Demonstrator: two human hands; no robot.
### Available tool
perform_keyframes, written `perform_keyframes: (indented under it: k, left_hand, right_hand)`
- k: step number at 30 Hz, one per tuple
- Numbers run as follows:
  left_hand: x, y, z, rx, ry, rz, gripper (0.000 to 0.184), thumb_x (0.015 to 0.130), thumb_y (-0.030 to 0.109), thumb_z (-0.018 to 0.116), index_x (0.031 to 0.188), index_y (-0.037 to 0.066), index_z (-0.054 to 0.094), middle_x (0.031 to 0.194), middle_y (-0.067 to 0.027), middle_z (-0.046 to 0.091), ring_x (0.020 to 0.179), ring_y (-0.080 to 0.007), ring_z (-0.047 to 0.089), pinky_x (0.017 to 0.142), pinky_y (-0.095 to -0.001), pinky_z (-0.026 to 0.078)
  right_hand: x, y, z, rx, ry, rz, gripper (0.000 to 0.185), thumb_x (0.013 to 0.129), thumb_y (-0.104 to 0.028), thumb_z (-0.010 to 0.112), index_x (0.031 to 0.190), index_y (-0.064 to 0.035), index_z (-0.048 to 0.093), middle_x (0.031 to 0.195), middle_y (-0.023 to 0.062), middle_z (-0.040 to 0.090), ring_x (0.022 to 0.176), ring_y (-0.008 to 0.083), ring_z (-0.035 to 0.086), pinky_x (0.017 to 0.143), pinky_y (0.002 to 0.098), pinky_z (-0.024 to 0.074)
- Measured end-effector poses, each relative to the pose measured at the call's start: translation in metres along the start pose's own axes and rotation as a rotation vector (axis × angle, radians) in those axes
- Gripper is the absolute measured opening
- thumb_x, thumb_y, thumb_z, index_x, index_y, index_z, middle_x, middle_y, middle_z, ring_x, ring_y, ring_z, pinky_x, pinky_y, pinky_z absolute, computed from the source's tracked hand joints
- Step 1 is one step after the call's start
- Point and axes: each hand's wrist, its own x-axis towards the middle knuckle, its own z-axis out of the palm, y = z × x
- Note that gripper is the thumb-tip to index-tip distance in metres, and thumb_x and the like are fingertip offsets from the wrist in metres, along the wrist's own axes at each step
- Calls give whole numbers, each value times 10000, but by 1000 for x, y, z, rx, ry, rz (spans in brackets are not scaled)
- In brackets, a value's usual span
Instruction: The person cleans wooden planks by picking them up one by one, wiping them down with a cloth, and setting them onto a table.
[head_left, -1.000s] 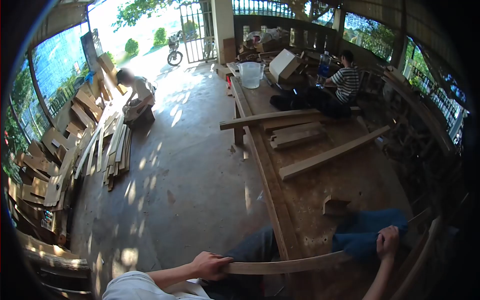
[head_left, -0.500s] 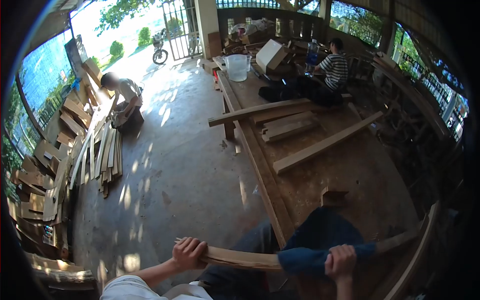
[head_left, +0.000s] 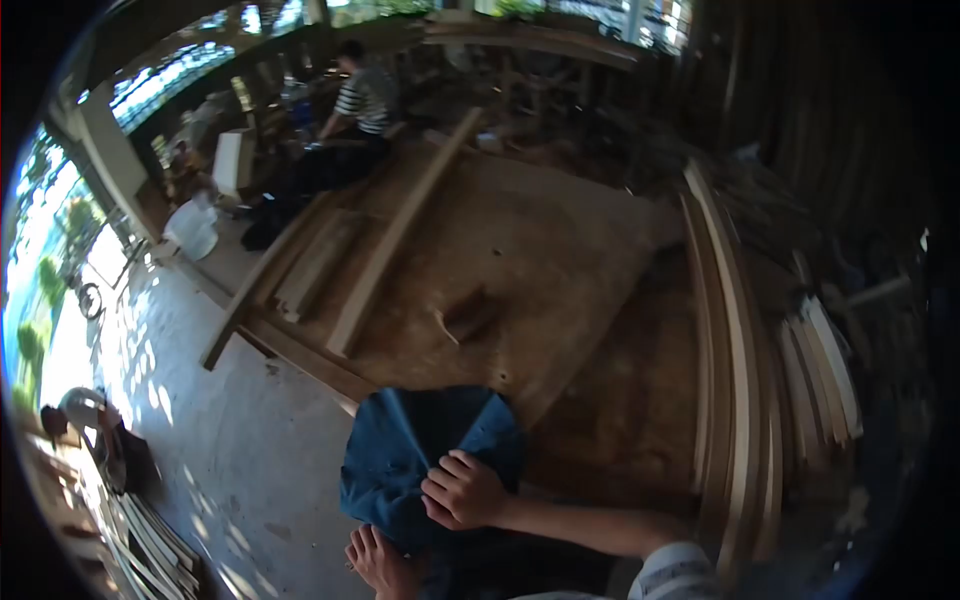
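A dark blue cloth [head_left: 400, 450] lies bunched at the near edge of the wooden work table [head_left: 570, 240]. My right hand [head_left: 462, 490] rests on the cloth with its fingers curled into it; my forearm reaches in from the right. Just below the cloth's lower left edge is my left hand [head_left: 382, 560], fingers bent over, and what they grip is hidden. No wood strip shows between the hands. Beyond the cloth, a small wood block [head_left: 468, 315] sits on the table.
A long board [head_left: 405, 230] and shorter pieces [head_left: 315, 265] lie on the table's left part. Long strips [head_left: 735, 370] stand along the right. One person [head_left: 362, 105] sits at the far side, another [head_left: 100, 430] crouches at left near strips [head_left: 150, 545]. A plastic bucket [head_left: 192, 228] stands far left.
The view has swung to the right. My hands have come closer together, the right still on the blue cloth. The wood strip they held before no longer shows.
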Motion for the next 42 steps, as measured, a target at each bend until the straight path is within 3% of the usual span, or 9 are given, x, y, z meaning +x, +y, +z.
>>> perform_keyframes:
  k: [6, 9, 20, 23, 33, 35, 38, 39, 42]
  left_hand:
    - [5, -14, -14, -89, -230, -81, 607, 621, 450, 797, 1008, 36, 581, 820, -117, 632, 818, -354, 632, 731, -434, 492]
    - [6, -12, -35, -124, -90, 7, 340, 672, 325, 817, 812, 123, 582, 680, -124, 626, 661, -364, 633, 597, -478, 513]
    - [-21, -96, -43, -207, -88, 62, 325, 640, 265, 820, 779, 123, 563, 702, -83, 613, 614, -323, 604, 566, -430, 490]
    - [-21, -91, -48, -154, -117, 20, 352, 616, 269, 818, 805, 128, 556, 718, -78, 611, 631, -319, 608, 573, -430, 489]
    - [-13, -41, -31, -166, -75, -7, 384, 613, 324, 787, 805, 104, 538, 752, -115, 599, 713, -343, 604, 642, -467, 471]
    - [-5, -25, -36, -176, -93, -43, 348, 647, 327, 754, 818, 100, 552, 766, -117, 610, 746, -348, 611, 668, -473, 477]
    - [-3, -21, -29, -217, -66, -37, 310, 679, 333, 725, 803, 102, 560, 760, -115, 610, 748, -345, 612, 662, -467, 481]
    - [-4, -24, -24, -221, -57, -37, 310, 679, 333, 725, 803, 102, 560, 760, -115, 610, 748, -345, 612, 662, -467, 481]
    - [-9, -35, -8, -182, -44, 38, 311, 678, 337, 730, 799, 105, 562, 749, -115, 606, 724, -341, 609, 646, -467, 482]
  right_hand:
    - [-1, 62, -44, -35, 33, 69, 209, 772, -286, 690, 729, -97, 610, 774, 77, 570, 800, 267, 574, 794, 393, 452]
    - [-11, 128, -85, -109, 147, 108, 219, 767, -295, 683, 720, -87, 635, 756, 87, 580, 800, 288, 581, 793, 416, 458]
    - [-55, 279, -205, -209, 218, 170, 254, 707, -309, 713, 697, -71, 627, 752, 94, 649, 751, 321, 604, 725, 418, 450]
    - [-54, 251, -180, -210, 205, 157, 198, 681, -280, 677, 696, -87, 639, 749, 92, 655, 740, 318, 616, 724, 434, 463]
    - [-4, 4, -28, -121, -54, 217, 216, 790, -318, 675, 859, -116, 650, 881, 42, 651, 884, 251, 613, 842, 405, 442]
    - [8, -31, -20, -28, 56, 160, 328, 837, -369, 654, 776, -50, 610, 874, 146, 637, 843, 340, 599, 804, 481, 473]
    - [3, -24, -25, 97, -38, 146, 349, 850, -390, 645, 863, -45, 593, 951, 146, 601, 947, 340, 569, 880, 484, 448]
    - [-2, -3, -23, 61, -82, 105, 240, 800, -345, 712, 872, -122, 661, 900, 38, 664, 906, 236, 631, 847, 391, 454]
    - [-7, 59, -62, -44, -121, 32, 212, 816, -341, 725, 858, -140, 671, 872, 19, 675, 850, 223, 651, 804, 370, 477]
